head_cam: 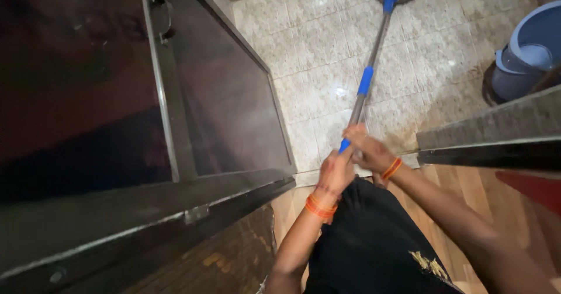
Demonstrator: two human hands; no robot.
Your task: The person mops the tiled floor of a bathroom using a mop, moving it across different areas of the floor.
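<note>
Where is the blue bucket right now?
In the head view, the blue bucket sits on the tiled floor at the far right, right of the mop handle.

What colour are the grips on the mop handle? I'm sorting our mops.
Blue, on a silver metal mop handle; the head view shows it best.

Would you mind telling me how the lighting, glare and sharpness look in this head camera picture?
Head view: warm, dim light; the dark door at left is nearly black; small glare spots shine on the tiled floor; wide-angle bending curves the door frame; the left hand and right hand on the mop handle look slightly soft.
</note>
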